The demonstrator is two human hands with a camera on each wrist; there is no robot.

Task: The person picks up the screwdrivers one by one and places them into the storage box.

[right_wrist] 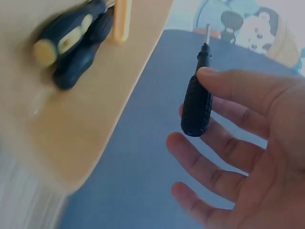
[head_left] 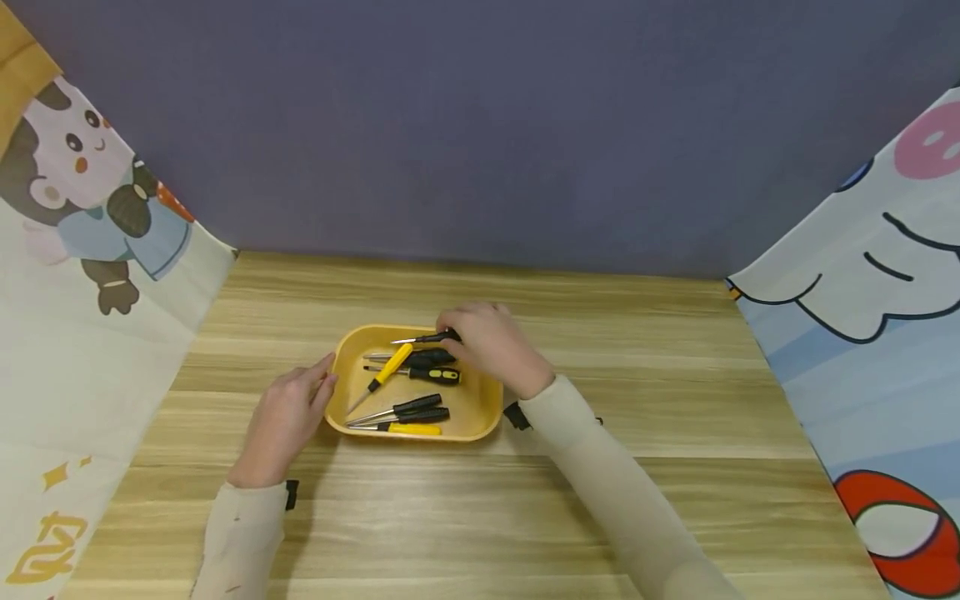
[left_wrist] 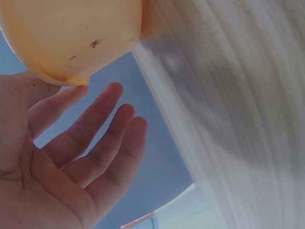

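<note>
A shallow yellow plastic basin (head_left: 472, 417) stands on the table with several screwdrivers in it. My left hand (head_left: 287, 417) pinches its left rim between thumb and index finger; the other fingers are spread apart below the lip (left_wrist: 71, 82). Between the thumb and fingers of my right hand (head_left: 491, 346) is a black-handled screwdriver (right_wrist: 196, 107), held over the far right part of the basin. Its metal shaft points left in the head view. Below it lie black screwdrivers, one with a yellow-marked handle (head_left: 438, 376), and a yellow-handled screwdriver (head_left: 393, 364) slanting across them.
Nearer the front wall of the basin lie two black-handled screwdrivers (head_left: 423, 414) and one with a yellow handle (head_left: 416, 429). The wood-grain table (head_left: 637, 500) is bounded by a dark grey-blue panel (head_left: 480, 133) at the back and printed cloths at both sides.
</note>
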